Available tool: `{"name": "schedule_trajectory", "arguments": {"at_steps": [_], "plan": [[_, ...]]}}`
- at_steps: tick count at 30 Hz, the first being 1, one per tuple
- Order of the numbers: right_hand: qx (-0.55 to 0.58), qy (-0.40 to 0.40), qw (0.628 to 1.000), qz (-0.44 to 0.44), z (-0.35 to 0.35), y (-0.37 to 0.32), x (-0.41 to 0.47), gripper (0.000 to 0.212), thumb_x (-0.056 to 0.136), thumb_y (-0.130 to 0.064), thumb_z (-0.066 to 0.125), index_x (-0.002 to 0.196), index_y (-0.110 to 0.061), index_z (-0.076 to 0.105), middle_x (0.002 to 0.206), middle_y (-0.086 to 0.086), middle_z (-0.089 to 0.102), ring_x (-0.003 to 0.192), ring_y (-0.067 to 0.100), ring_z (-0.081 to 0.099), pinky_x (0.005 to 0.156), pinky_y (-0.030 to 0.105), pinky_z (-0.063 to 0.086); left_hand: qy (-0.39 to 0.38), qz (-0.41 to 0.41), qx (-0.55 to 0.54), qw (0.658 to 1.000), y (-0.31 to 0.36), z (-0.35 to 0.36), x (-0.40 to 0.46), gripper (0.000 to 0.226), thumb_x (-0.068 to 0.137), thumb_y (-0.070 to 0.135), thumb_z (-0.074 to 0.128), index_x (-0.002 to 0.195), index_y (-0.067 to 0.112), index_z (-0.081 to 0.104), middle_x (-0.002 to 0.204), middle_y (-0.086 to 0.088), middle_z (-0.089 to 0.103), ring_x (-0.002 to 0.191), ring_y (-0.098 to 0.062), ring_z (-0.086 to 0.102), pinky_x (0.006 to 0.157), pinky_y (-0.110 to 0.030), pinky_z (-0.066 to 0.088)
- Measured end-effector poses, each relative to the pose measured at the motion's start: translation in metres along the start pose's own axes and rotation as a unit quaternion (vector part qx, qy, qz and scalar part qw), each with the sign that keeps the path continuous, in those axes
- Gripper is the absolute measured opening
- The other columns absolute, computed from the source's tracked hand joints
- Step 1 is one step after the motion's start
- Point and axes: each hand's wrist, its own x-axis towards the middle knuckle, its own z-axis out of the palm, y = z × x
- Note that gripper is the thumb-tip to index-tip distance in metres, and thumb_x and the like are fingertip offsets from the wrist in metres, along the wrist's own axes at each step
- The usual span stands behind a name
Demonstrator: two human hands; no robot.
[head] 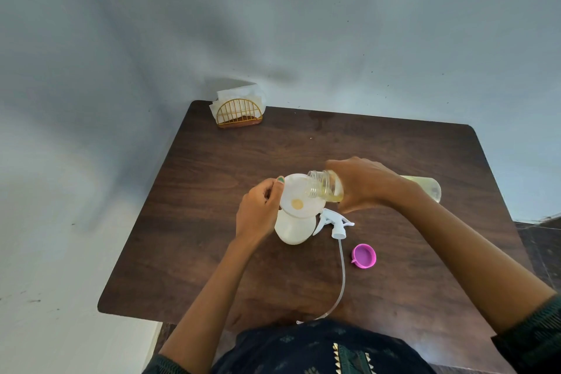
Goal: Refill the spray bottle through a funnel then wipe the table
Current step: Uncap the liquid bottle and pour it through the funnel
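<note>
At the middle of the surface (212,179) stands our white spray bottle (294,229), uncapped, with the funnel (299,196) seated in its neck. Our left hand (258,209) pinches the funnel's rim between curled fingers; our right hand (364,184) wraps its fingers round a clear refill bottle (326,190) tipped nearly flat, mouth over the funnel, yellowish liquid at the lip. We judge pouring barely begun; recapping and wiping remain. Just beside lie the trigger head (332,223) with its tube and a pink cap (364,256). A napkin holder (239,112) sits at the far corner against a pale wall (273,9).
</note>
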Motion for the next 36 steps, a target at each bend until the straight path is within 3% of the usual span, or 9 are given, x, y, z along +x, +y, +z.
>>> {"name": "schedule_trajectory", "arguments": {"at_steps": [10,15,19,27,36], "plan": [[0.000,-0.004,1.000,-0.002,-0.0002,-0.0014,0.0009,0.050,0.068,-0.025,0.078,0.107,-0.023,0.047,0.086,-0.008,0.051,0.074,0.012,0.050,0.053,0.016,0.031,-0.005,0.003,-0.004,1.000,0.0014,-0.0008,-0.0004,0.042,0.099,0.043,0.043,0.064,0.023,0.052,0.053,0.010,0.049,0.053,0.004,0.050,0.059,-0.033,0.038],[-0.004,0.002,1.000,-0.001,0.0005,0.0003,0.0006,0.046,0.066,-0.025,0.077,0.096,-0.027,0.041,0.084,-0.006,0.054,0.074,0.015,0.052,0.055,0.022,0.037,-0.006,0.002,-0.010,1.000,0.0014,-0.0018,-0.0014,0.044,0.099,0.043,0.042,0.060,0.024,0.045,0.048,0.014,0.045,0.049,-0.002,0.044,0.057,-0.031,0.034],[0.000,0.001,1.000,0.000,0.0001,-0.0005,-0.0001,0.051,0.066,-0.025,0.078,0.106,-0.022,0.048,0.086,-0.007,0.054,0.077,0.015,0.054,0.062,0.024,0.042,-0.003,0.003,-0.012,1.000,0.0006,-0.0014,-0.0014,0.044,0.099,0.043,0.042,0.059,0.024,0.045,0.049,0.014,0.046,0.049,-0.004,0.042,0.057,-0.032,0.034],[0.003,-0.005,1.000,-0.002,-0.0022,-0.0021,0.0001,0.052,0.068,-0.024,0.078,0.110,-0.022,0.048,0.086,-0.008,0.051,0.075,0.013,0.051,0.053,0.017,0.031,0.001,-0.002,-0.009,1.000,-0.0048,0.0019,0.0017,0.043,0.096,0.049,0.042,0.073,0.017,0.059,0.057,0.006,0.053,0.054,0.003,0.052,0.060,-0.034,0.041],[0.006,-0.004,1.000,-0.005,-0.0012,-0.0014,0.0008,0.055,0.067,-0.025,0.079,0.113,-0.021,0.049,0.086,-0.009,0.051,0.076,0.012,0.051,0.057,0.018,0.035,-0.002,0.002,0.000,1.000,-0.0045,0.0007,0.0016,0.041,0.098,0.047,0.042,0.073,0.020,0.059,0.058,0.008,0.054,0.054,0.003,0.052,0.059,-0.033,0.041]]}}
